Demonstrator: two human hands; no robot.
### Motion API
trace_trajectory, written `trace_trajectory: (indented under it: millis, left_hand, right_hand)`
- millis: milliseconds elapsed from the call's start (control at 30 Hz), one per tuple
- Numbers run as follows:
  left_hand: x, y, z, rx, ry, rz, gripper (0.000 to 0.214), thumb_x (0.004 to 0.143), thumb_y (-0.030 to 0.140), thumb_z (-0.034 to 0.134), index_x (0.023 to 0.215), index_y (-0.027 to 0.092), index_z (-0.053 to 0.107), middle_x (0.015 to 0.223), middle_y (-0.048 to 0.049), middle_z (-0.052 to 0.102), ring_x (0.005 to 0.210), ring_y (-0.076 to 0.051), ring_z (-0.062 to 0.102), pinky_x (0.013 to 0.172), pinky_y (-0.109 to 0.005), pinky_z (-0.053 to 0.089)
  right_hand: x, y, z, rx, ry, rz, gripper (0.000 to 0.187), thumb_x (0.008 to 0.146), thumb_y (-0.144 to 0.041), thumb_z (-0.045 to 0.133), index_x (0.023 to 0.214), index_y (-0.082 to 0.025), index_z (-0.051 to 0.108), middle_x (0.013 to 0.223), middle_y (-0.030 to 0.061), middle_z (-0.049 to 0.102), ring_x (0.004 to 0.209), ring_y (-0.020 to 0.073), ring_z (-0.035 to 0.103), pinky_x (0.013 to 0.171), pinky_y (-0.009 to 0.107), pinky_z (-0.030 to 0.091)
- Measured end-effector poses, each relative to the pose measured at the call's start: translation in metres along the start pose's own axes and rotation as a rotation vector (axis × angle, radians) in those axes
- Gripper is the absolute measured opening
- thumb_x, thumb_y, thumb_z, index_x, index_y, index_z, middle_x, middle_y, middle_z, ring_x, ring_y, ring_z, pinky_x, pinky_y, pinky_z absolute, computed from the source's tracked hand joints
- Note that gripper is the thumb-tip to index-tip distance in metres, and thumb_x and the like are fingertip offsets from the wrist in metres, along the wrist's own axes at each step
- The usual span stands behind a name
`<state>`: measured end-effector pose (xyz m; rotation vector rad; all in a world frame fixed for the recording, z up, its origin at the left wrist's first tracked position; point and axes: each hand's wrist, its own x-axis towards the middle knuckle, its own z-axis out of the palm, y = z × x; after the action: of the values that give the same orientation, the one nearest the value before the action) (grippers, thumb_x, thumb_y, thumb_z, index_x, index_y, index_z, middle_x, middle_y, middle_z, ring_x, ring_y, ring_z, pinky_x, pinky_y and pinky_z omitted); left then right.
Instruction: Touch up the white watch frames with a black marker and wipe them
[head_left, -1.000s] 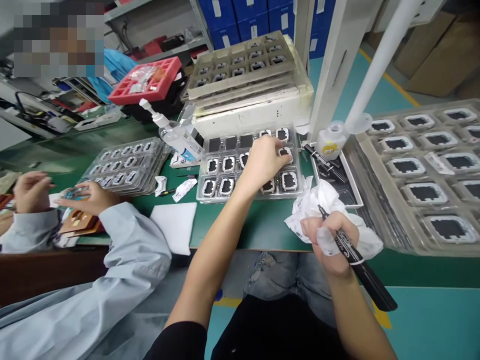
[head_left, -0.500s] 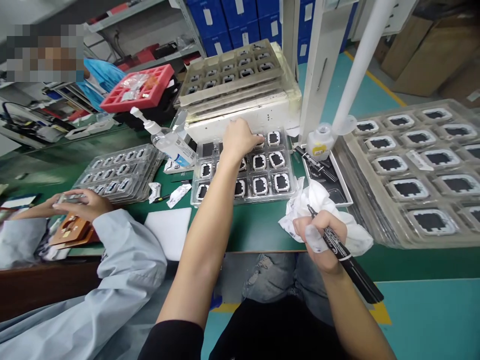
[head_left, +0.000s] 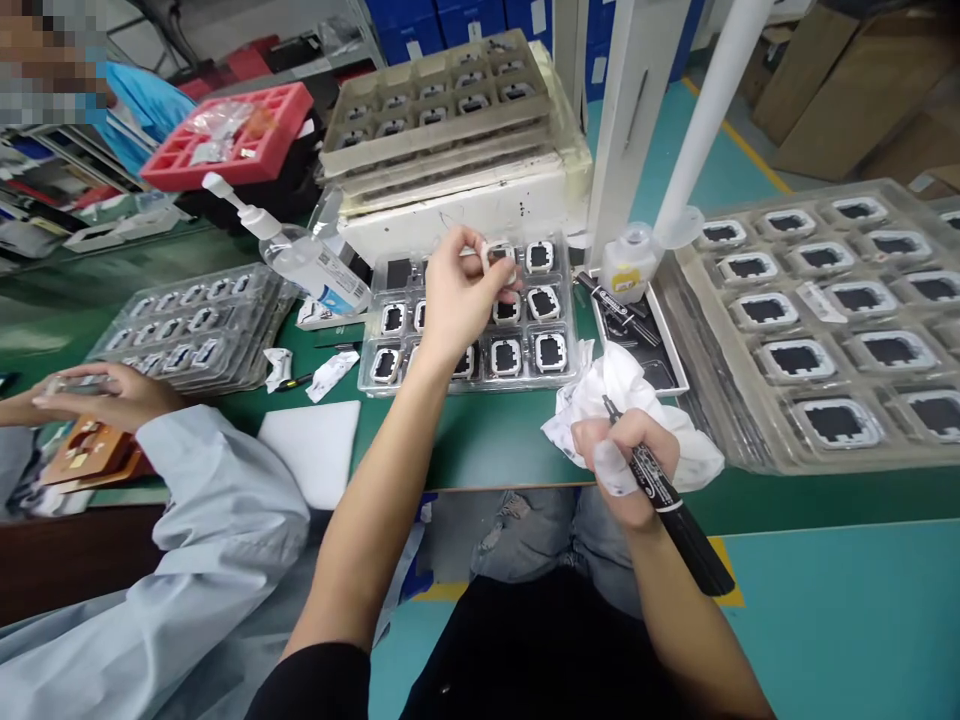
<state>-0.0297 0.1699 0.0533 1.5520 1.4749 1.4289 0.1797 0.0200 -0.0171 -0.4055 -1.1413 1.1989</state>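
My left hand point(head_left: 459, 292) is raised over a clear plastic tray point(head_left: 469, 322) of small black-and-white square frames and pinches one such frame point(head_left: 498, 256) between thumb and fingers. Nearer the table edge, my right hand point(head_left: 628, 462) is closed on a black marker pen point(head_left: 670, 500) and a crumpled white cloth point(head_left: 637, 400); a white cot covers one finger. The tray's far-left pockets hold only dark squares.
A large tray of bigger frames point(head_left: 825, 320) lies at the right. Stacked beige trays point(head_left: 450, 130), a clear pump bottle point(head_left: 300, 258), a small white bottle point(head_left: 626, 265), a red tray point(head_left: 229, 140) and a white pole point(head_left: 701, 120) stand behind. A co-worker's hands point(head_left: 97, 395) work at the left.
My left hand moved from the tray's right pockets to its far row, then lifted away holding one frame. My right hand stayed put with pen and cloth.
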Motion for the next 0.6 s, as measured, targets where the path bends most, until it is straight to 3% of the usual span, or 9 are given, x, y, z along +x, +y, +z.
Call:
trace_trajectory:
  millis: [133, 267, 400, 600]
  left_hand:
    - [-0.087, 0.021, -0.002, -0.334, -0.009, -0.152, 0.048, 0.09, 0.044, 0.099, 0.127, 0.029, 0.073, 0.093, -0.0047, 0.087, 0.083, -0.025, 0.088, 0.072, -0.036, 0.071]
    - [-0.149, 0.025, 0.004, -0.468, 0.006, -0.239, 0.041, 0.091, 0.048, 0.1, 0.117, 0.025, 0.078, 0.092, -0.0056, 0.09, 0.078, -0.025, 0.09, 0.065, -0.033, 0.073]
    - [-0.173, 0.024, 0.013, -0.551, 0.055, -0.282, 0.037, 0.093, 0.046, 0.099, 0.115, 0.025, 0.078, 0.092, -0.0042, 0.09, 0.078, -0.026, 0.09, 0.063, -0.033, 0.075]
    - [-0.181, 0.026, 0.019, -0.568, 0.047, -0.32, 0.035, 0.096, 0.044, 0.098, 0.115, 0.025, 0.076, 0.092, -0.0033, 0.09, 0.082, -0.027, 0.092, 0.066, -0.034, 0.076]
  right_hand:
    - [0.0, -0.006, 0.005, -0.034, 0.005, -0.019, 0.046, 0.107, -0.032, 0.075, 0.078, -0.027, 0.04, 0.062, -0.0084, 0.036, 0.053, 0.0101, 0.03, 0.056, 0.032, 0.024]
    - [0.0, -0.006, 0.01, -0.059, -0.057, -0.064, 0.045, 0.107, -0.038, 0.075, 0.076, -0.027, 0.045, 0.058, -0.008, 0.037, 0.048, 0.0115, 0.035, 0.053, 0.034, 0.027]
    - [-0.001, -0.002, 0.011, -0.109, -0.101, -0.08, 0.043, 0.109, -0.044, 0.073, 0.076, -0.028, 0.049, 0.058, -0.0078, 0.037, 0.048, 0.013, 0.037, 0.055, 0.036, 0.028]
    - [-0.004, -0.005, 0.011, -0.189, -0.1, -0.013, 0.04, 0.109, -0.044, 0.074, 0.079, -0.028, 0.052, 0.062, -0.0062, 0.043, 0.053, 0.0151, 0.044, 0.06, 0.038, 0.035]
